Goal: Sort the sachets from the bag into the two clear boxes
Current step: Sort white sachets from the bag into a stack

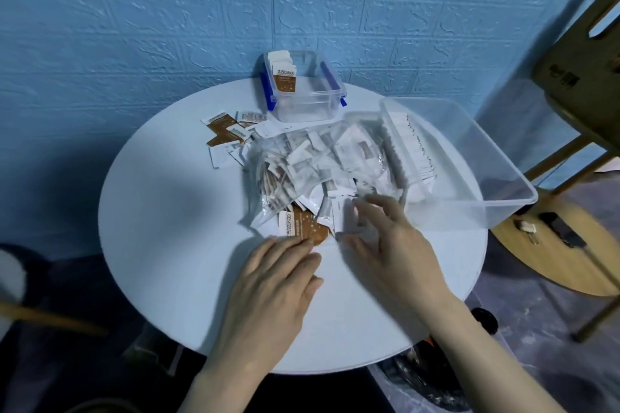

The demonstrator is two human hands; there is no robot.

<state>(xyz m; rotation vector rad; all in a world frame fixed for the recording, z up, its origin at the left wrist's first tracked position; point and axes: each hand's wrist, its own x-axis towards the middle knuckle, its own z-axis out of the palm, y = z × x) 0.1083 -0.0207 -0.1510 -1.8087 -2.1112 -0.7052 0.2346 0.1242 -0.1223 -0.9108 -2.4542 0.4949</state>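
Observation:
A clear plastic bag (322,161) full of white and brown sachets lies across the middle of the round white table (174,245). A brown-and-white sachet (303,228) lies at the bag's near end, and my left hand (275,288) touches it with straight fingertips. My right hand (392,245) hovers with spread fingers over white sachets (339,214) beside it, holding nothing. A small clear box with blue latches (302,100) at the back holds upright brown sachets. A large clear box (469,157) at the right holds a row of white sachets.
Several loose brown and white sachets (231,137) lie left of the small box. A wooden chair (580,104) and a round wooden stool (557,251) stand to the right of the table. A blue brick-pattern wall is behind.

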